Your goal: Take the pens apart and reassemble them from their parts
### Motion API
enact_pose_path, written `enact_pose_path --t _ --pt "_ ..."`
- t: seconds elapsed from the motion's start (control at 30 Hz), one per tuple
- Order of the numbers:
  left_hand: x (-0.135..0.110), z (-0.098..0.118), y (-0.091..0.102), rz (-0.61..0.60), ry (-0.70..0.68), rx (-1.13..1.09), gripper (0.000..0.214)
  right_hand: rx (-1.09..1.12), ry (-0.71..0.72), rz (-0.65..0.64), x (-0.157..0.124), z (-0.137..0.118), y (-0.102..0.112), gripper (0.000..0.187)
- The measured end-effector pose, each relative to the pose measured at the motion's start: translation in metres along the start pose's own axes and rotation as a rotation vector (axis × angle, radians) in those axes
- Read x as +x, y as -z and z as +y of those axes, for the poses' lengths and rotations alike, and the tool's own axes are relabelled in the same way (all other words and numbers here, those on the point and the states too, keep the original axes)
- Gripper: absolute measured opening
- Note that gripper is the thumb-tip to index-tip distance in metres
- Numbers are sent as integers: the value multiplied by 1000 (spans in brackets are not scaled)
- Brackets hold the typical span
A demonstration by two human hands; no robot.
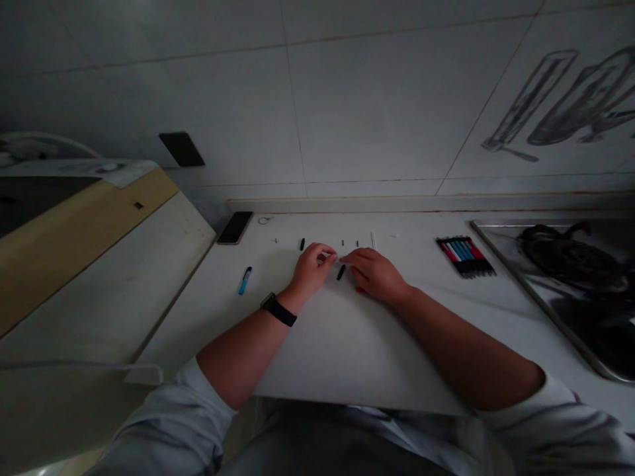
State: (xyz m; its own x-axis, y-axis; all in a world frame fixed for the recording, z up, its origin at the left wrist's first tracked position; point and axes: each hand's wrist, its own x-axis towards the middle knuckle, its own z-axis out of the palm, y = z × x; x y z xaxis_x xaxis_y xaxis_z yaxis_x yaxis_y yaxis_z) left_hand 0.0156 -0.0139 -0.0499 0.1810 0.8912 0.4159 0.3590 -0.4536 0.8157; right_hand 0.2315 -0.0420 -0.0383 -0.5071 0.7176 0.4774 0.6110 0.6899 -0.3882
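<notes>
My left hand, with a dark watch on its wrist, is closed in a pinch just above the white counter. Whatever sits between its fingertips is too small to name. From the right, my right hand reaches its bent fingers almost to the left fingertips; what they pinch is hidden. A short black pen part lies between the hands. Below the right palm a red piece peeks out, mostly covered. Behind the hands are another black pen part, two tiny dark pieces and thin clear tubes.
A blue pen part lies to the left, with a phone and a small ring behind it. On the right are a row of several coloured pens and a gas stove. A tiled wall closes off the back.
</notes>
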Motion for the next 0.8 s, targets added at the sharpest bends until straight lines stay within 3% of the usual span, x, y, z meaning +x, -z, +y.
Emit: enact_pose_path --t 0.17,0.47,0.57,0.7,0.8 --pt "0 0 -1 -7 43 -16 6 -103 75 -134 3 -5 -4 22" --pt "-1 -1 -2 -23 41 -12 6 -149 62 -192 6 -8 -3 19" --pt "0 0 -1 -20 36 -30 6 3 -29 -60 5 -7 -3 18" --pt "-1 3 -1 -36 29 -52 6 372 -308 271 5 3 -6 18" --pt "-2 5 -2 -53 28 -67 6 598 -412 376 7 11 -8 25"
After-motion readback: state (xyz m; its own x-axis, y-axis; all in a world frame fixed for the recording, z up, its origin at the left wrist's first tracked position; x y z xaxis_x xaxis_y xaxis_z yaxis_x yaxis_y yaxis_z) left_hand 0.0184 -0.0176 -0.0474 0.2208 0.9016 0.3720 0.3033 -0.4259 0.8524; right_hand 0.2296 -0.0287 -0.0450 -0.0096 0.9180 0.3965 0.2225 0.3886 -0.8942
